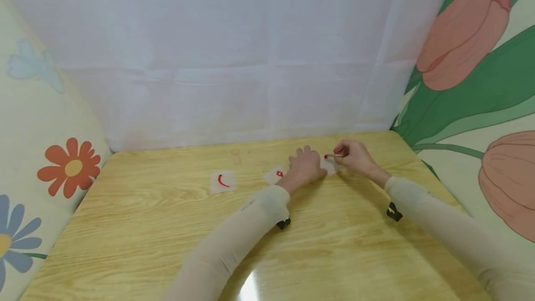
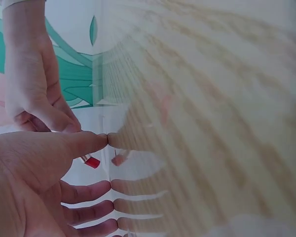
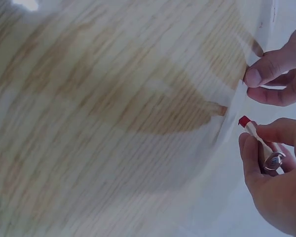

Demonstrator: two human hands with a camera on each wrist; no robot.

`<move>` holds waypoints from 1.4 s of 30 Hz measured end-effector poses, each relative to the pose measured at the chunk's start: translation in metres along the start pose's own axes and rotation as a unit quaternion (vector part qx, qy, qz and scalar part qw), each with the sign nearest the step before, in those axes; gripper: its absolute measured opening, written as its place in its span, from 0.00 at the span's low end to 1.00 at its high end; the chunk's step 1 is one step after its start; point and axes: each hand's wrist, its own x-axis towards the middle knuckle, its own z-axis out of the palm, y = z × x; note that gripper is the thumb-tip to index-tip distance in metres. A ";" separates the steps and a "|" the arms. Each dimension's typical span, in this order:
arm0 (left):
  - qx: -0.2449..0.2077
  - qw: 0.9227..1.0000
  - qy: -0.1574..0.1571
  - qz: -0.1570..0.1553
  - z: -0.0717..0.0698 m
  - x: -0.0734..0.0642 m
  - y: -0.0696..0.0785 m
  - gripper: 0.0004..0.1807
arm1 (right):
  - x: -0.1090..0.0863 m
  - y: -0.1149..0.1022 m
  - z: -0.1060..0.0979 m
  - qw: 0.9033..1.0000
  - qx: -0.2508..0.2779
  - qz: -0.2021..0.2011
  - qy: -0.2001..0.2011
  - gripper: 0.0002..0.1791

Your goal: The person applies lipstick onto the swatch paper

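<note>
My right hand [image 1: 357,158] pinches a lipstick [image 1: 335,155] with a red tip and a pale metallic tube. In the right wrist view, the lipstick [image 3: 251,130] points its red end toward a thin white paper square [image 3: 230,114]; whether it touches cannot be told. That paper [image 1: 331,167] lies on the table beneath the tip. My left hand [image 1: 306,166] is spread on the tabletop, its fingertips down and its thumb at the paper's left edge. In the left wrist view, the left fingers [image 2: 91,191] are straight and apart.
On the wood-grain table [image 1: 159,226], a white square with a red curve [image 1: 223,181] lies to the left. Another square with a red mark [image 1: 273,174] sits partly behind the left wrist. A small clear piece [image 1: 236,156] lies farther back. White cloth [image 1: 200,59] rises behind the table.
</note>
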 end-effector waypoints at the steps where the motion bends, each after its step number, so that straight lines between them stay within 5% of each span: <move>1: 0.001 1.000 0.000 0.000 0.000 0.000 0.000 0.22 | 0.000 0.001 0.001 1.000 -0.003 -0.001 -0.001 0.07; 42: 0.032 0.999 0.004 -0.012 0.004 0.001 0.007 0.25 | -0.006 -0.002 0.000 0.993 -0.094 -0.055 -0.037 0.09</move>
